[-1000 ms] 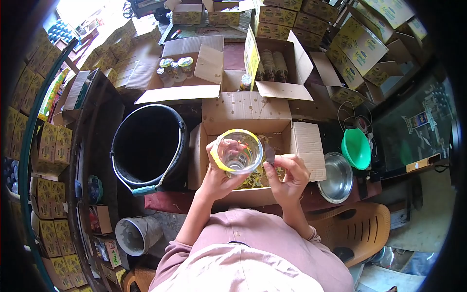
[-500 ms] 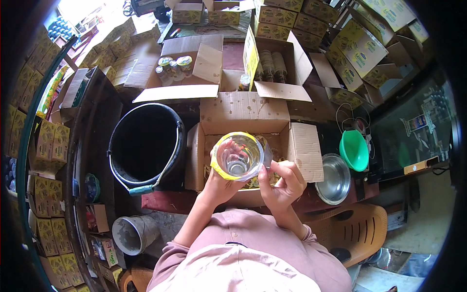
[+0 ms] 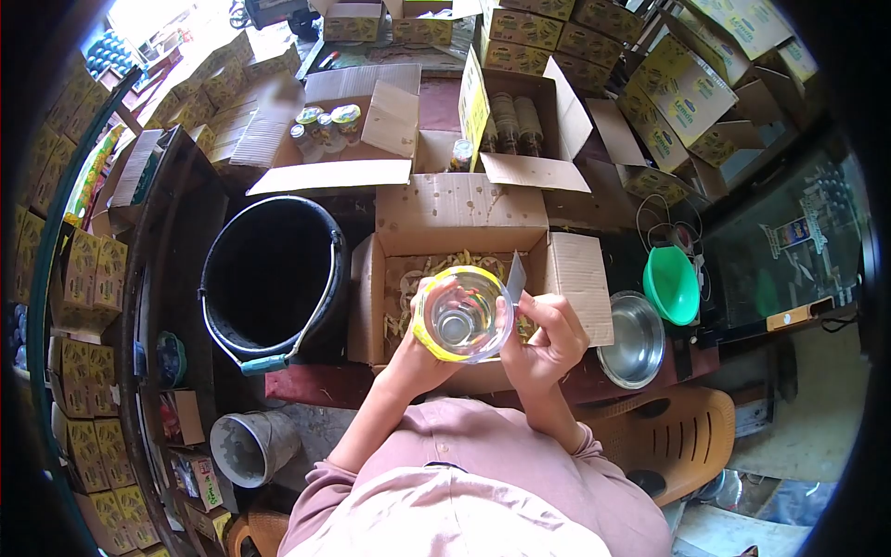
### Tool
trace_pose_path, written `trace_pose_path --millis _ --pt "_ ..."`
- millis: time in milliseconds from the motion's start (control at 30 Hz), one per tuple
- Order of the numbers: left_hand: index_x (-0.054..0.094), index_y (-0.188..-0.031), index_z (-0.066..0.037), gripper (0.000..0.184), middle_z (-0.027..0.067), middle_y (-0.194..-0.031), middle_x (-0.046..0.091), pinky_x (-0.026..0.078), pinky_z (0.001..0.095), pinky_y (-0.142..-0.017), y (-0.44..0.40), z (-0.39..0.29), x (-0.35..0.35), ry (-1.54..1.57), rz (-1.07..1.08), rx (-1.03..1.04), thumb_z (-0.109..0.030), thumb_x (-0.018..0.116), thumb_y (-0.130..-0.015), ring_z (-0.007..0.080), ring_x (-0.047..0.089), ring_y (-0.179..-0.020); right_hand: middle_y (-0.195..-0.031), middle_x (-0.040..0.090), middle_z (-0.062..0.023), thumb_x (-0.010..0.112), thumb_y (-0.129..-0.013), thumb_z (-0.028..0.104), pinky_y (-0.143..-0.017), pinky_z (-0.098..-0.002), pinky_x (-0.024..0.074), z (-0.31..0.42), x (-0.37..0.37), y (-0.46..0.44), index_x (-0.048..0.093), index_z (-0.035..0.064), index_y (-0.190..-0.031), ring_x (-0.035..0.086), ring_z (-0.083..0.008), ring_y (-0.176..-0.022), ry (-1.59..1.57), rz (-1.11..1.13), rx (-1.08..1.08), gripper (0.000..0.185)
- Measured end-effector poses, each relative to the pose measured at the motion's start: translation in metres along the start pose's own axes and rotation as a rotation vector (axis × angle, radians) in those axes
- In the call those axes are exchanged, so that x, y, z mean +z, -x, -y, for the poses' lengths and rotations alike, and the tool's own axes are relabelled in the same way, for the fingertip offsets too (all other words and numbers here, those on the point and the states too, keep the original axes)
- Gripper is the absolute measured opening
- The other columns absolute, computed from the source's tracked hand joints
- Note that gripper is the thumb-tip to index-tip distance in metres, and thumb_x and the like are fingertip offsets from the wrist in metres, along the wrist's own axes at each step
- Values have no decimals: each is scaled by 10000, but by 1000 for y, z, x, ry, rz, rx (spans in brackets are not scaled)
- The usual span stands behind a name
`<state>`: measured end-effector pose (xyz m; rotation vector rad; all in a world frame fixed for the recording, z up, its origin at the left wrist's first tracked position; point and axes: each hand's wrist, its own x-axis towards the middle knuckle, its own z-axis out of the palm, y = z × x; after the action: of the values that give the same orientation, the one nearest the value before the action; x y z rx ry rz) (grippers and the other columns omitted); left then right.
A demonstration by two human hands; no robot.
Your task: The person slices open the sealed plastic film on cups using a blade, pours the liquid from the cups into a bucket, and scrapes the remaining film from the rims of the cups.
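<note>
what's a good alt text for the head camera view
The left hand holds a clear, yellow-banded cup above an open cardboard box, while the right hand holds a thin grey piece at the cup's edge. A black bucket stands left, a green bowl right.
</note>
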<state>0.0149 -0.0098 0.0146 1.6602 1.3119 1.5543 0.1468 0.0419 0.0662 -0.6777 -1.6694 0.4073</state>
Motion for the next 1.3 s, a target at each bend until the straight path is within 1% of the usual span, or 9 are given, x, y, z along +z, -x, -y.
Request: trace_pose_path --millis 133,233,333,467,767,867,967,1067,1300 --pt "258 -1272 -47 801 132 -1141 382 403 330 -883 2 4 -3 53 67 16 -20 737 -630 234 480 -1020 -654 569 -66 685 -628 -60 -468 -213 393 -7 0 -2 626 9 -805 545 -119 -553 -129 6 66 200" --pt "217 -1290 -65 806 117 -1135 380 416 320 -865 -3 3 -1 332 2 16 6 715 -661 214 476 -1022 -647 567 -55 684 -630 -59 -462 -213 387 -5 -2 -2 623 10 -796 541 -111 -550 -162 -5 147 190" --pt "148 -1325 -155 815 111 -1126 373 424 339 -835 -5 6 1 482 -16 -14 -115 706 -733 230 500 -998 -671 533 -43 677 -639 -82 -507 -205 390 4 -5 0 593 -5 -792 506 -97 -588 -162 33 161 191" --pt "154 -1315 -79 837 118 -1147 382 426 322 -855 -4 7 2 520 -21 -11 18 697 -686 205 476 -1037 -680 521 -45 671 -644 -89 -521 -207 391 11 -1 0 578 -13 -786 493 -99 -601 -129 46 74 186" --pt "167 -1310 -55 840 116 -1145 398 423 320 -869 -5 7 3 404 -29 20 1 713 -674 208 493 -1022 -648 553 -67 671 -625 -59 -490 -223 425 10 1 0 610 2 -793 541 -135 -553 -45 19 10 190" --pt "187 -1320 -132 825 103 -1145 393 419 335 -859 -6 5 0 342 -1 13 -67 724 -697 213 460 -1035 -642 567 -75 670 -620 -62 -479 -228 444 12 0 -1 622 9 -800 561 -142 -540 -3 9 -1 200" --pt "207 -1309 -106 837 99 -1140 420 426 330 -862 -4 8 -2 285 15 10 -43 740 -666 214 481 -1024 -641 566 -71 671 -615 -63 -471 -227 441 10 0 -1 624 11 -805 556 -139 -533 39 -7 -43 209" --pt "208 -1301 -87 844 102 -1142 434 431 323 -869 2 10 -6 -5 83 8 -28 745 -652 216 495 -1026 -637 563 -65 674 -611 -64 -463 -221 430 8 -1 -5 627 13 -802 550 -132 -528 22 -11 -47 211" --pt "232 -1288 -66 823 107 -1165 432 436 321 -878 1 11 -5 171 46 -11 -21 745 -647 213 493 -1045 -658 529 -51 681 -630 -71 -506 -204 377 5 -5 -2 582 -1 -773 502 -112 -588 -132 55 46 188"
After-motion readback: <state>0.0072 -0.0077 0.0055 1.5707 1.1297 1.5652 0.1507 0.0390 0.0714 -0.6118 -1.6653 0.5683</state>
